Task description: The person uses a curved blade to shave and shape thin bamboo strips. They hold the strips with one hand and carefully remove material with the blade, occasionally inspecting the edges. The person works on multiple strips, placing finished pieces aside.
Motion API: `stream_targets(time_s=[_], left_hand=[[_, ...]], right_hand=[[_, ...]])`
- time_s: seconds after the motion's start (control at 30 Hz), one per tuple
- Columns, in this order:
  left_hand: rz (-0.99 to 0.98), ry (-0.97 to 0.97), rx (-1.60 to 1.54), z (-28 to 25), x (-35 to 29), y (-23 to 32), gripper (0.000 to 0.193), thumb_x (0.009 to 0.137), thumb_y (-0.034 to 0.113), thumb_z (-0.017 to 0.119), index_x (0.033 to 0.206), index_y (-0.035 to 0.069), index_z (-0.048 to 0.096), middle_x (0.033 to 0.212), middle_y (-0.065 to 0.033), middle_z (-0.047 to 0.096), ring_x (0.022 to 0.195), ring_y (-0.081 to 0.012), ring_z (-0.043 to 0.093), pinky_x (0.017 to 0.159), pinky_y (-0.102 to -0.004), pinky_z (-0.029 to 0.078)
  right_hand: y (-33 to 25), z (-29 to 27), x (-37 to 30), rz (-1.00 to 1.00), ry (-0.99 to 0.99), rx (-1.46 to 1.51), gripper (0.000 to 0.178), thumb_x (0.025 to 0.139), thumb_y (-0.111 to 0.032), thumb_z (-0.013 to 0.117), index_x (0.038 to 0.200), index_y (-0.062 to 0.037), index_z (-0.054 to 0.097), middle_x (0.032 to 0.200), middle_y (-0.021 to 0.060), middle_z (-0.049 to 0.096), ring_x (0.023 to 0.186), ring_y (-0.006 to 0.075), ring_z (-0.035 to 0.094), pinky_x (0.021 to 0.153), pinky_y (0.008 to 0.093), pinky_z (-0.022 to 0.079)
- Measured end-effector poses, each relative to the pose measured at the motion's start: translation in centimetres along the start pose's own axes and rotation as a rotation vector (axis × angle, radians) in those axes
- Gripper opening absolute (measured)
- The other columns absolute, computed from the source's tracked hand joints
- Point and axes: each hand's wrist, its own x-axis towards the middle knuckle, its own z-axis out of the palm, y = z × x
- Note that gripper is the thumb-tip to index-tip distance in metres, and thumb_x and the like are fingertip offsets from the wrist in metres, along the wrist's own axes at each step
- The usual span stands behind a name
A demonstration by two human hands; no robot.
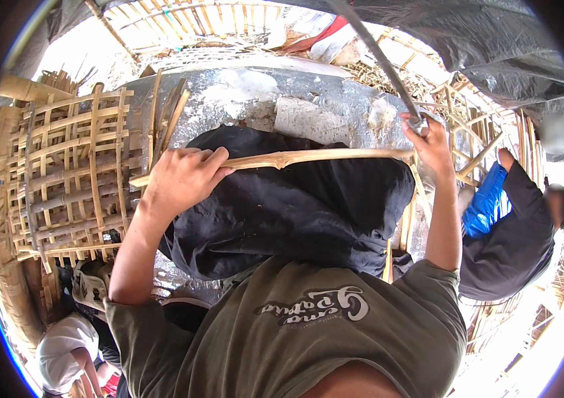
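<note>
My left hand point(187, 178) is closed around a split bamboo strip point(322, 156) near its left end. The strip lies crosswise above my lap, with a knobbly node near its middle. Its far end reaches close to my right hand point(433, 142), which is raised on the right and wrapped round the handle of a long, narrow machete point(388, 69). The dark blade points up and away from me, clear of the strip. The handle is mostly hidden in my fingers. Dark cloth point(282, 212) covers my legs below the strip.
Stacked woven bamboo lattice panels point(73, 172) stand at the left, with loose bamboo strips point(165, 123) beside them. A person in dark clothes point(511, 239) sits close by on the right, near a blue plastic bag point(487, 202). Another person in white point(66, 351) is at lower left.
</note>
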Motion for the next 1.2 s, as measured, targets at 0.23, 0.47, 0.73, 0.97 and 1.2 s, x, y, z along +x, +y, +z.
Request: stream_targets(time_s=[0.23, 0.47, 0.73, 0.97, 1.2], left_hand=[[0.171, 0.001, 0.069, -1.9, 1.5, -2.1, 0.022, 0.087, 0.030, 0.071, 0.091, 0.013, 0.059, 0.071, 0.0011, 0.060, 0.070, -0.0163, 0.066, 0.055, -0.0319, 0.052], [0.113, -0.094, -0.086, -3.1, 2.3, -3.1, 0.019, 0.088, 0.028, 0.071, 0.090, 0.011, 0.062, 0.073, -0.0026, 0.062, 0.071, -0.0230, 0.067, 0.061, -0.0365, 0.053], [0.029, -0.014, -0.054, -2.0, 2.4, -4.0, 0.021, 0.086, 0.024, 0.074, 0.097, 0.008, 0.066, 0.085, -0.0071, 0.068, 0.078, -0.0247, 0.069, 0.066, -0.0357, 0.056], [-0.566, 0.532, -0.201, -1.2, -0.3, -9.3, 0.027, 0.100, 0.032, 0.061, 0.107, 0.006, 0.067, 0.099, -0.0119, 0.071, 0.088, -0.0247, 0.069, 0.074, -0.0362, 0.058], [-1.136, -0.233, -1.434, 2.8, -3.5, -13.5, 0.066, 0.104, 0.059, 0.033, 0.127, 0.003, 0.059, 0.106, -0.0125, 0.069, 0.092, -0.0219, 0.069, 0.074, -0.0368, 0.057]], right_hand=[[-2.1, 0.3, -1.3, 0.181, -0.667, 0.298, 0.033, 0.091, -0.029, 0.074, 0.112, -0.0046, 0.073, 0.090, 0.0071, 0.075, 0.082, 0.0099, 0.064, 0.076, 0.0285, 0.051], [-0.3, 0.9, -3.4, 0.192, -0.829, 0.295, 0.031, 0.089, -0.021, 0.076, 0.106, 0.0031, 0.068, 0.093, 0.0096, 0.075, 0.087, 0.0138, 0.067, 0.083, 0.0296, 0.052], [0.8, 2.3, -5.1, 0.262, -0.717, 0.501, 0.025, 0.086, -0.015, 0.079, 0.099, 0.0024, 0.067, 0.081, 0.0051, 0.069, 0.074, 0.0134, 0.065, 0.067, 0.0288, 0.052], [2.5, 1.7, -5.5, 0.286, -0.573, 0.389, 0.027, 0.086, -0.016, 0.079, 0.099, 0.0036, 0.066, 0.080, 0.0048, 0.069, 0.072, 0.0105, 0.064, 0.065, 0.0258, 0.052], [3.8, 1.3, -5.7, 0.316, -0.444, 0.374, 0.039, 0.080, -0.021, 0.085, 0.099, 0.0068, 0.065, 0.080, 0.0071, 0.069, 0.071, 0.0119, 0.066, 0.064, 0.0265, 0.055]])
